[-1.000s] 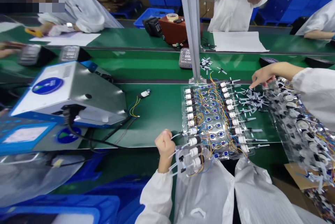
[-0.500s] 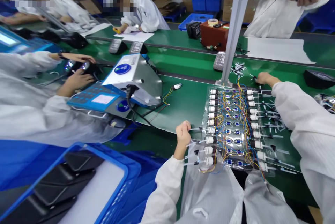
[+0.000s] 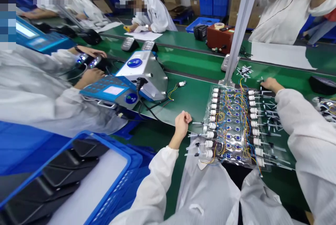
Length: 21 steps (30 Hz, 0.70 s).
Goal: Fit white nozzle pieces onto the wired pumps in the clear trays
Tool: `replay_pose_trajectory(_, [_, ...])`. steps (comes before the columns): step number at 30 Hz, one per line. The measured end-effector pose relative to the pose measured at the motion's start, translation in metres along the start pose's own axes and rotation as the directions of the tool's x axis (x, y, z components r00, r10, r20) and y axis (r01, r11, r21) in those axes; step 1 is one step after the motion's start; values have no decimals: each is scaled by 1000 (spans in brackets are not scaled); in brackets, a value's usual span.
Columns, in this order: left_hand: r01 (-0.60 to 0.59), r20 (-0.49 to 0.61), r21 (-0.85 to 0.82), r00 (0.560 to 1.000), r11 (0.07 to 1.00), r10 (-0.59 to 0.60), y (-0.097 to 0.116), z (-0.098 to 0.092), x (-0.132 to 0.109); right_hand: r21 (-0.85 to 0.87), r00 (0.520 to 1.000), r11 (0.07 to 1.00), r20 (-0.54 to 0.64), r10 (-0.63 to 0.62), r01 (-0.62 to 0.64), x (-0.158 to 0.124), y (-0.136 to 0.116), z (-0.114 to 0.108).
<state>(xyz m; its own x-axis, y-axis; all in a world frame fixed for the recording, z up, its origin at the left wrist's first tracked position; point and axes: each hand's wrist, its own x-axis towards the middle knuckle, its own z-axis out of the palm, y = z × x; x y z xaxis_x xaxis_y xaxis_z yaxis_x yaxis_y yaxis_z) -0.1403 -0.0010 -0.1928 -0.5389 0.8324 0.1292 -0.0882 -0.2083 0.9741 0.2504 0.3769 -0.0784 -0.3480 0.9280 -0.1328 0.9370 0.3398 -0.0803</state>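
Your left hand [image 3: 182, 124] sits closest, its fingers curled into a loose fist with nothing in them, at the near edge of the green conveyor belt [image 3: 189, 99]. Compared with the earlier frame, it stands a little farther from the clear plastic tray [image 3: 265, 166], and the whole view has swung left. The tray lies in front of you, its near corner reaching past the belt's edge against your white gown. It carries two columns of white-capped components, small blue square parts and tangled yellow, blue and orange wires. Your right hand [image 3: 271, 84] reaches past its far right corner, fingers angled down to the belt; you cannot tell whether they have hold of anything. Small white and black plastic parts [image 3: 244, 72] lie in a loose heap just beyond the tray, beside the aluminium post [image 3: 243, 25]. Open belt runs left of the tray to a lone wired connector [image 3: 181, 83] and a steel tester [image 3: 143, 74] with a round blue label. At your lower left, a blue crate [image 3: 128, 162] holds flat black rectangular pieces [image 3: 49, 179]. A co-worker's hands [image 3: 90, 76] work beyond its far side, near a blue control panel [image 3: 105, 93].
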Motion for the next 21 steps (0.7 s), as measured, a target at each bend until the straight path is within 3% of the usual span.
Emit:
replay_pose_trajectory(3, [-57, 22, 259, 998, 964, 53, 25, -11, 13, 21, 987, 993, -107, 116, -115, -1, -4, -22])
replay_pose_trajectory(6, [-196, 114, 354, 979, 914, 166, 61, -2, 32, 118, 966, 992, -249, 62, -34, -18, -34, -43])
replay_pose_trajectory(8, [-255, 202, 294, 958, 921, 201, 84, 21, 44, 291, 935, 941, -348, -64, 173, -47, -74, -49])
replay_pose_trajectory(11, [-328, 379, 201, 895, 923, 235, 107, 70, 56, 472, 890, 758, -303, -340, 451, -107, -149, -42])
replay_pose_trajectory(13, [-381, 436, 123, 850, 916, 295, 113, 98, 59, 596, 836, 604, -246, -491, 530, -144, -194, -28])
replay_pose_trajectory(15, [-427, 448, 102, 826, 898, 342, 114, 112, 58, 714, 821, 475, -251, -512, 514, -166, -227, -11])
replay_pose_trajectory(18, [-448, 375, 105, 845, 888, 382, 107, 103, 56, 811, 836, 357, -268, -478, 464, -171, -253, 13])
replay_pose_trajectory(21, [-404, 286, 105, 887, 909, 361, 95, 73, 60, 742, 808, 404, -308, -503, 535, -163, -258, 38])
